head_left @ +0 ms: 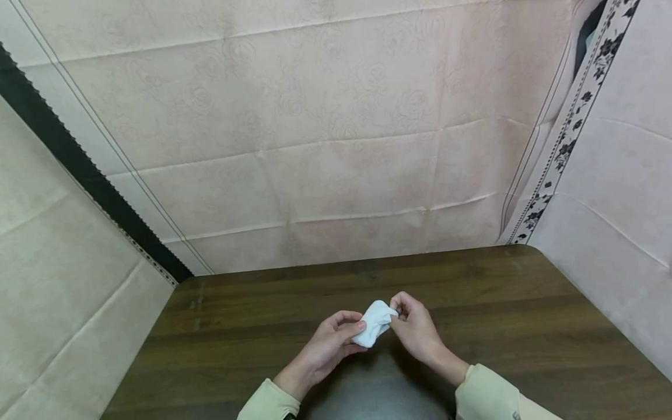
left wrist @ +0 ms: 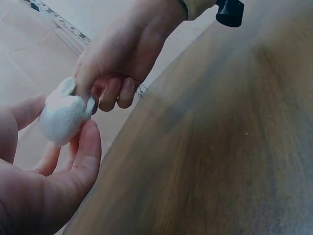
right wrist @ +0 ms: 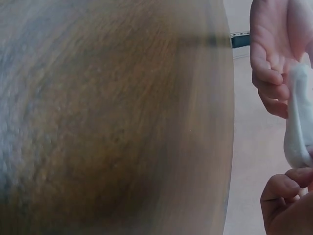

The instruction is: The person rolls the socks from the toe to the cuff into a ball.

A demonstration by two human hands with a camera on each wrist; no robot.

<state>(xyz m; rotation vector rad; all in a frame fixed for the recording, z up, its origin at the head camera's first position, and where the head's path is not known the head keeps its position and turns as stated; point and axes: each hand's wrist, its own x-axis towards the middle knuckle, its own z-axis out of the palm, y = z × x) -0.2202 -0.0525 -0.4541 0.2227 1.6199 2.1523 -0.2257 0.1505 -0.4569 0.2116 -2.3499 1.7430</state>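
A small white bundle of soft cloth (head_left: 376, 322), perhaps a rolled sock, is held above the table between both hands. My left hand (head_left: 331, 348) grips its left end, thumb on top and fingers beneath. At the other end my right hand (head_left: 417, 332) pinches the edge of the cloth. In the left wrist view the bundle (left wrist: 63, 115) looks rounded, with thick folded edges, and the right hand's (left wrist: 127, 54) thumb or finger reaches into a fold. The right wrist view shows only part of the cloth (right wrist: 298, 122), cut off by the frame's edge.
Under the hands lies a dark brown wood-grain table (head_left: 252, 332) with rounded corners. Pale patterned sheeting (head_left: 336, 128) hangs behind it, with more sheeting (head_left: 619, 204) at the right side and at the left. A dark strip (head_left: 94, 169) runs down the left seam.
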